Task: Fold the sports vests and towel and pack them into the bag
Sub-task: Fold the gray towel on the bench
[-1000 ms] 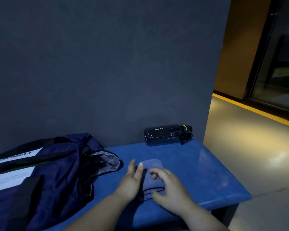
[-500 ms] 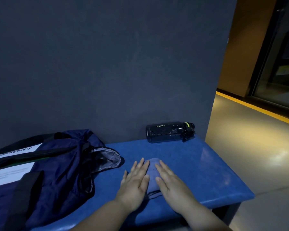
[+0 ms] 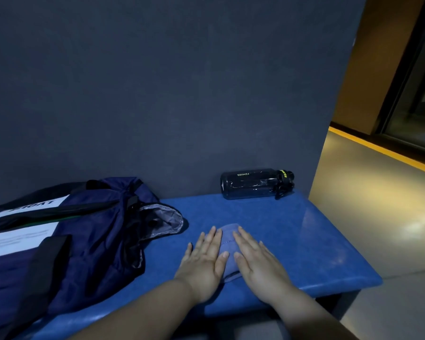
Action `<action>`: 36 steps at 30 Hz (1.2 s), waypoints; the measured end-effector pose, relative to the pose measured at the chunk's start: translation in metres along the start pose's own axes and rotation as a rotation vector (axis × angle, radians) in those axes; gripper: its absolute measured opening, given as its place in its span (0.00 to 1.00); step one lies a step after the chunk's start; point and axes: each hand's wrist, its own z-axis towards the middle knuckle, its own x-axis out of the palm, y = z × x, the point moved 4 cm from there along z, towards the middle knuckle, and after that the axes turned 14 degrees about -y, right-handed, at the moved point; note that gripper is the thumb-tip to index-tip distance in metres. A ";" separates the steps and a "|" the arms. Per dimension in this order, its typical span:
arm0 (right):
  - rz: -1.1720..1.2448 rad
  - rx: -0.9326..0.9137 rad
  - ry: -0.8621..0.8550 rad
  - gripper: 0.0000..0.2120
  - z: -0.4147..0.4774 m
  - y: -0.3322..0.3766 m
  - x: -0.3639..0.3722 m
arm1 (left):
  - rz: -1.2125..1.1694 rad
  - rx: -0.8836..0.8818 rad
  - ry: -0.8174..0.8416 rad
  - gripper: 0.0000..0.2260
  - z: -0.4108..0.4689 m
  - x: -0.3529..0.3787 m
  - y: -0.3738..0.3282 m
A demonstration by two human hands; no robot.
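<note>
Both hands lie flat with fingers straight, grasping nothing. The left hand [image 3: 204,263] and right hand [image 3: 258,263] press palm-down on either side of a small folded blue towel [image 3: 227,244], just below the middle of the frame. A strip of the cloth, with a stitched hem, shows between them, and its far end peeks out past the fingertips. The towel rests on a blue bench [image 3: 304,241], towards its front edge.

At lower left on the same bench sits a navy sports bag [image 3: 88,241] with white printed panels and black straps. Its grey-lined mouth gapes open towards the towel, near it but not touching.

Behind the towel, right of centre, a dark translucent water bottle [image 3: 250,184] lies on its side against the dark grey wall [image 3: 157,94], cap pointing right. At the right of the frame, a glossy floor [image 3: 378,204] carries a yellow stripe [image 3: 383,150].
</note>
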 end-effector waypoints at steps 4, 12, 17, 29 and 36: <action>-0.017 -0.002 0.005 0.27 -0.001 0.002 -0.003 | 0.005 0.000 0.012 0.25 0.000 0.000 0.000; -0.139 0.302 -0.116 0.36 -0.002 -0.007 -0.013 | 0.000 -0.031 -0.012 0.25 -0.007 -0.003 -0.001; 0.238 0.331 -0.210 0.20 0.000 0.003 -0.022 | -0.187 -0.080 -0.044 0.26 -0.003 -0.010 0.003; 1.515 0.593 -0.108 0.29 -0.005 0.069 -0.030 | -0.987 -0.236 -0.201 0.18 -0.028 -0.092 0.025; 1.615 0.692 0.232 0.23 -0.021 0.139 -0.016 | -0.803 -0.263 -0.475 0.11 -0.060 -0.132 0.066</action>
